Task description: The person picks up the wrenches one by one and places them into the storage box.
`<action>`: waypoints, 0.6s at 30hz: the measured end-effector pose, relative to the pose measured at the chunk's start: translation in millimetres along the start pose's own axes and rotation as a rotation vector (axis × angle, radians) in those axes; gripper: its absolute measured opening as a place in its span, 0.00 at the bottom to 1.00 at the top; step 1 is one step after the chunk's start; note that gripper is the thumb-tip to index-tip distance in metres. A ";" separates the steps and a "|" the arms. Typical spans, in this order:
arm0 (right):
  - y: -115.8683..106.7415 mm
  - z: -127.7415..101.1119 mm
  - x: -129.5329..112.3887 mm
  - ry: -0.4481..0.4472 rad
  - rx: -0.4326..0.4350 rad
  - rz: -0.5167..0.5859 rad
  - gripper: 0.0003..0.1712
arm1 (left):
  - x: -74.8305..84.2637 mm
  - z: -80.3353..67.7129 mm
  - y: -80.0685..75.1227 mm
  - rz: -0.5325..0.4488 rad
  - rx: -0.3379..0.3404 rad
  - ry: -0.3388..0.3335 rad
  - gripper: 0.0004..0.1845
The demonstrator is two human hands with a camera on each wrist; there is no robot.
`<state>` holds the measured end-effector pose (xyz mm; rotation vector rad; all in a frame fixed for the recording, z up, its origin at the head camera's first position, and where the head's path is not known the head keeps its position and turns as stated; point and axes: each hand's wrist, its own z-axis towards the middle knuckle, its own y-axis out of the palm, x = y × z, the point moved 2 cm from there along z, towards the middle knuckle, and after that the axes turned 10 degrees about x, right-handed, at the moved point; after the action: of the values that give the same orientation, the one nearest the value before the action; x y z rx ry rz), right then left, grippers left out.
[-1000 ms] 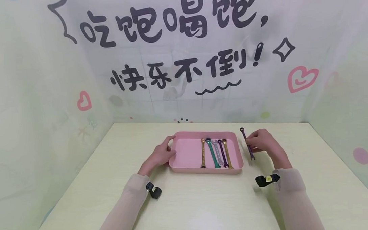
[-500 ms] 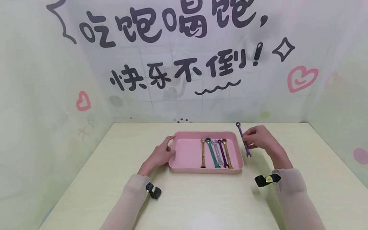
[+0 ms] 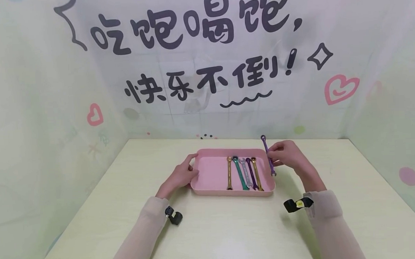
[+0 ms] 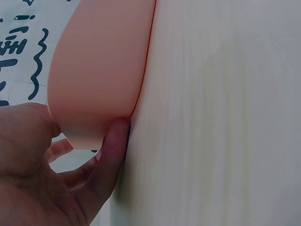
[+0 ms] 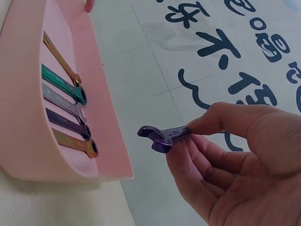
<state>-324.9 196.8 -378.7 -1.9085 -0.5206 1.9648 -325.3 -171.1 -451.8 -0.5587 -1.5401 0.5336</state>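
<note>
A pink tray (image 3: 212, 174) sits mid-table with several wrenches (image 3: 244, 173) lying side by side in its right half: gold, green, silver, dark purple, gold. My left hand (image 3: 182, 173) grips the tray's left rim, thumb over the edge; the left wrist view shows my fingers (image 4: 110, 150) against the tray's wall (image 4: 94, 75). My right hand (image 3: 284, 154) pinches a purple wrench (image 3: 268, 155) by its shaft, held in the air over the tray's right rim. In the right wrist view the wrench's open end (image 5: 157, 137) sticks out of my fingertips, beside the tray (image 5: 108, 141).
The pale wooden table (image 3: 231, 227) is fenced by a printed curtain wall (image 3: 205, 68) at the back and both sides. Small black clips sit on both wrists (image 3: 172, 215).
My right hand lifted the purple wrench off the table right of the tray and carried it left, over the tray's right rim. The left hand stayed on the tray.
</note>
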 end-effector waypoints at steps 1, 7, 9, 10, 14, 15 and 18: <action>1.7 0.3 -0.3 -0.002 -0.001 0.009 0.20 | -0.1 -0.1 0.3 -0.001 0.000 -0.001 0.37; 14.0 1.5 -6.1 0.015 -0.015 0.046 0.21 | 0.1 -0.3 0.8 0.005 0.004 -0.007 0.37; 18.6 2.0 -8.3 0.024 -0.025 0.050 0.20 | 0.3 -0.2 0.6 0.006 0.005 -0.003 0.37; 21.0 2.2 -9.1 0.028 -0.028 0.055 0.20 | 0.5 -0.3 0.5 0.005 0.005 -0.003 0.37; 31.4 3.5 -10.5 0.038 -0.039 0.077 0.19 | 0.9 -0.9 0.3 -0.001 0.004 0.003 0.37; 34.1 3.6 -10.9 0.039 -0.038 0.084 0.19 | 0.9 -1.0 0.3 -0.003 0.005 0.004 0.37; 43.2 3.8 -12.3 0.036 -0.046 0.104 0.18 | 1.1 -1.2 0.2 -0.003 0.005 0.002 0.37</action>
<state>-328.2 153.1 -389.1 -2.0331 -0.4686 1.9947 -324.2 -170.2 -451.1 -0.5528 -1.5366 0.5345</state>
